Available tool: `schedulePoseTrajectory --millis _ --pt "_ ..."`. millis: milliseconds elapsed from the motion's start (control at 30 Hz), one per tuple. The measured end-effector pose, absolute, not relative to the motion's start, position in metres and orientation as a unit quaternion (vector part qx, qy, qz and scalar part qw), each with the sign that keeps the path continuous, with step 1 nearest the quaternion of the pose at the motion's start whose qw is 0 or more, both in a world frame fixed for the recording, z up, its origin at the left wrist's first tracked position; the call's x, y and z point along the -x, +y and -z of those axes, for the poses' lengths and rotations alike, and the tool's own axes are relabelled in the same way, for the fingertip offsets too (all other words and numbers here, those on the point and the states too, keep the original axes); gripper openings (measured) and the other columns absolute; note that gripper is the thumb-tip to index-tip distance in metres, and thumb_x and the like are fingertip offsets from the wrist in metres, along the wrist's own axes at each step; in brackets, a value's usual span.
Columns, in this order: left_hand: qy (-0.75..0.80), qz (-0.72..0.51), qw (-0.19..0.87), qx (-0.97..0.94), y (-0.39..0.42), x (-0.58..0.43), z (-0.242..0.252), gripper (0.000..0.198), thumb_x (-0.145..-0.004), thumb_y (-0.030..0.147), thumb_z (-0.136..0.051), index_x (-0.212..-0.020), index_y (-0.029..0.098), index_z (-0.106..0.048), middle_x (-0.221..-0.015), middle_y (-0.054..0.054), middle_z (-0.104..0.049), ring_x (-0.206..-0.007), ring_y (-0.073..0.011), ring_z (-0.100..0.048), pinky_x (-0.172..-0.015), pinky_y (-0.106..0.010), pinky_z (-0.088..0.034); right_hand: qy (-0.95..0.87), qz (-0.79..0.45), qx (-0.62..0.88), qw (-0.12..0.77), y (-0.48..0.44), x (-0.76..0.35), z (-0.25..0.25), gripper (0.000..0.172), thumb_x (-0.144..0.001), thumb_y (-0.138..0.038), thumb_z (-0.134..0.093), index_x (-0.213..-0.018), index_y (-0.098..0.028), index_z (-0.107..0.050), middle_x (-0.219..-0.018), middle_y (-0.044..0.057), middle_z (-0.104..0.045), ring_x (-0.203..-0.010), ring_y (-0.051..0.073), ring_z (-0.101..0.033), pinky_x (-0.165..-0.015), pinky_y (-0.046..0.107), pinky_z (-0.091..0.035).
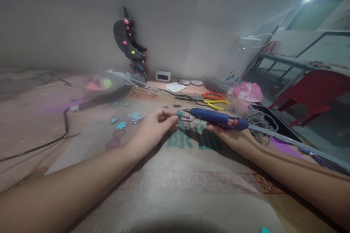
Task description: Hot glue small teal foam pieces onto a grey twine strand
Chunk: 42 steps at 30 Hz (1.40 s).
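My right hand (228,135) is wrapped round a blue glue gun (216,117), whose nozzle points left and a long clear glue stick (284,142) trails from its back. My left hand (153,123) is closed in a pinch on a small teal flower cutout (179,113), just left of the nozzle tip. Whether the nozzle touches it I cannot tell. A thin grey cord (188,125) hangs or lies below the nozzle. Left of my left hand are more teal cutouts, among them a flower (121,126) and another flower (135,115), beside a clear pen-like stick (139,119).
Orange-handled scissors (214,95) and a yellow-handled tool (216,104) lie behind the glue gun. A dark tray (284,122) with grey cord stands right. A white digital clock (163,76) and a decorated grey crescent (123,36) are at the wall. A black cable (65,123) runs left.
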<state>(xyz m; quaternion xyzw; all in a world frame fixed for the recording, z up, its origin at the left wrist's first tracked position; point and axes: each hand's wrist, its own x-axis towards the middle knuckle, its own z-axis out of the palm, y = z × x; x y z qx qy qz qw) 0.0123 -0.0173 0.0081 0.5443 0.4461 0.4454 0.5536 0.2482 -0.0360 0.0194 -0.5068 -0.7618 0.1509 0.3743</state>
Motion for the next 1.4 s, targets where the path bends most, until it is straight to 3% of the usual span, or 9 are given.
schedulePoseTrajectory --millis 167,333,767,1400 --pt "0.439 -0.460 0.571 -0.519 -0.0164 -0.0126 -0.0097 0.012 -0.080 0.023 -0.070 -0.084 0.015 -0.063 -0.073 0.002 -0.063 -0.066 -0.0093 -0.058 -0.065 -0.022 -0.044 -0.765 -0.184 0.525 0.325 -0.0384 -0.2463 -0.0223 0.025 -0.077 -0.042 -0.067 -0.068 -0.022 -0.055 -0.063 0.000 -0.058 -0.059 0.017 -0.054 -0.053 0.030 -0.043" --pt "0.437 -0.457 0.571 -0.523 -0.0162 -0.0129 -0.0094 0.011 -0.081 0.022 -0.069 -0.085 0.014 -0.063 -0.076 0.002 -0.064 -0.069 -0.0085 -0.058 -0.066 -0.021 -0.043 -0.766 -0.194 0.513 0.334 -0.0377 -0.2435 -0.0215 0.027 -0.075 -0.040 -0.071 -0.066 -0.022 -0.052 -0.061 -0.001 -0.053 -0.056 0.016 -0.049 -0.050 0.029 -0.039" --pt "0.441 -0.441 0.559 -0.547 -0.0142 -0.0106 -0.0054 0.019 -0.080 0.031 -0.069 -0.081 0.014 -0.061 -0.073 0.001 -0.063 -0.068 -0.0093 -0.057 -0.067 -0.022 -0.043 -0.754 -0.197 0.533 0.331 -0.0362 -0.2450 -0.0189 0.021 -0.077 -0.038 -0.068 -0.070 -0.022 -0.057 -0.065 0.001 -0.060 -0.062 0.018 -0.055 -0.055 0.029 -0.044" --pt "0.438 -0.449 0.563 -0.538 -0.0161 -0.0111 -0.0070 0.020 -0.077 0.033 -0.072 -0.078 0.016 -0.062 -0.072 0.001 -0.064 -0.067 -0.0110 -0.059 -0.068 -0.024 -0.045 -0.765 -0.172 0.529 0.325 -0.0338 -0.2449 -0.0189 0.028 -0.076 -0.044 -0.068 -0.066 -0.023 -0.052 -0.060 0.002 -0.054 -0.057 0.018 -0.051 -0.052 0.032 -0.042"
